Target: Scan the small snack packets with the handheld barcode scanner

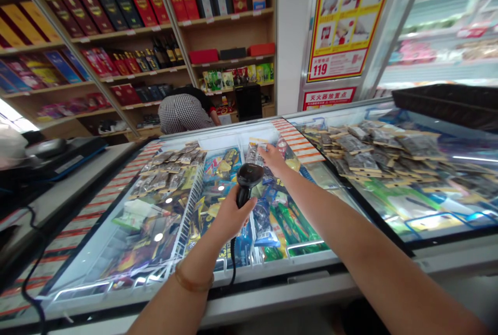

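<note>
My left hand is wrapped round the handle of a black barcode scanner, whose cord hangs down past the freezer's front edge. Just beyond the scanner head, my right hand pinches a small clear packet with dark contents and a tan strip. Both hands are above the glass-topped chest freezer, where bagged frozen goods show in wire-divided sections. On the left glass lies a pile of similar packets. A larger heap of packets rests on the right-hand freezer lid.
Behind the freezer a person bends toward shelves of boxed goods. A black tray sits at the far right. At left is a counter with a dark device and a hanging cable.
</note>
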Motion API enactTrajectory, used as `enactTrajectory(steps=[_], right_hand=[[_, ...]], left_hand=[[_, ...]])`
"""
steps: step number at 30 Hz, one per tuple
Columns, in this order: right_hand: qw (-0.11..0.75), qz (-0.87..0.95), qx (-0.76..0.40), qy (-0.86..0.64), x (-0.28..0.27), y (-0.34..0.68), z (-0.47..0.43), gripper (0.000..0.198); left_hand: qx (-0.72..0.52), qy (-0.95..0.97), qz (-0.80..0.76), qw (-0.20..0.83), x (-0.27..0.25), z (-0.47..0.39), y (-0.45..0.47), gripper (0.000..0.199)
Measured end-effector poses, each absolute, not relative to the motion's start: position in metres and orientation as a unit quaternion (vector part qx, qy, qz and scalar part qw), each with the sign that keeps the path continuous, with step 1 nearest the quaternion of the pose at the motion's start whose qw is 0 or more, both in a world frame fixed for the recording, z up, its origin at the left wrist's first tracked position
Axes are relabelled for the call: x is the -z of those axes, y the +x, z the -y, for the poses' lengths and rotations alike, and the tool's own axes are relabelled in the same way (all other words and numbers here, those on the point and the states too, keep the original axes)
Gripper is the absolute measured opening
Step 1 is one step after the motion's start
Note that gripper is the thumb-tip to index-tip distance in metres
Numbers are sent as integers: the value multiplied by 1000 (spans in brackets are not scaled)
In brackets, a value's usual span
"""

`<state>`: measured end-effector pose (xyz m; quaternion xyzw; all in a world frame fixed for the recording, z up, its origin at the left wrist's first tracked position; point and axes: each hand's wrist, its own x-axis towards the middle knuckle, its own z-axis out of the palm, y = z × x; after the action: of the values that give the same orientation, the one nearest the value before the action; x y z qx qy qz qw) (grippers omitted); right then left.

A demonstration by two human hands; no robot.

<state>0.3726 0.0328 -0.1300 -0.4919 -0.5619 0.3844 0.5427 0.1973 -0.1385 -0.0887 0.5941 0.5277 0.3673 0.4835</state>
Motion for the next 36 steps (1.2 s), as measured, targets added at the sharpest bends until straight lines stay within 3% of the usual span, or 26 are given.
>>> enactTrajectory(steps=[6,10,15,23,27,30,36], right_hand=[[503,584,-261,-581,126,371,-29,24],[476,567,-320,-592,119,366,-23,30],[414,582,-394,-578,107,342,-17,19],[325,593,-538,-504,103,214,-2,20],[350,585,-511,-524,110,162,0,26],[347,603,-477,-537,113,146,-3,16],[307,685,-366,-550,100,184,-11,23]], left_hand=[[-388,586,-519,486,95,136,197,40],[-438,550,-534,470,77,144,189,42],[-453,543,-549,446,53,169,145,44],[-482,487,-586,433,62,206,77,44],[-513,448,-580,448,65,216,67,45],[-521,434,-581,450,65,217,63,45],[-513,454,-570,455,64,209,77,44]])
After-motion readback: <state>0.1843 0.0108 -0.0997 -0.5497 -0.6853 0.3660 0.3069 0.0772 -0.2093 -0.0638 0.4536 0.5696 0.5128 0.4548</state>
